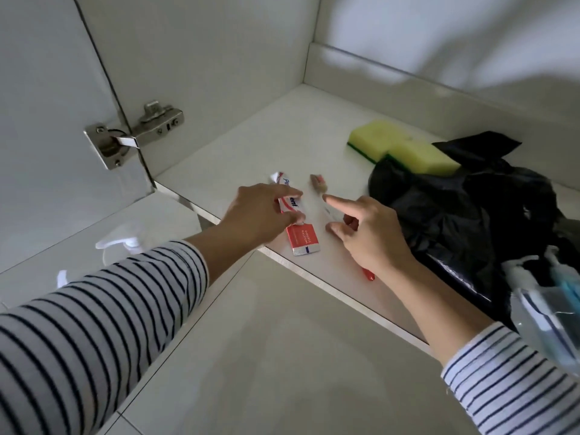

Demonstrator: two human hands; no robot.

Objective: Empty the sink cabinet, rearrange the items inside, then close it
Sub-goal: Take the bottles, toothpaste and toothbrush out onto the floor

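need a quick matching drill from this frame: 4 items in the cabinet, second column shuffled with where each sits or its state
Items:
1. toothpaste tube
2. toothbrush
3. yellow sponges
4. black plastic bag

Places or states:
A. crumpled heap at the right side of the cabinet floor
B. side by side toward the back, partly behind the bag
C. under the left hand, near the front edge
D. lying under the right hand, bristle end pointing toward the back

Pairs: 1-C, 2-D, 3-B, 4-A
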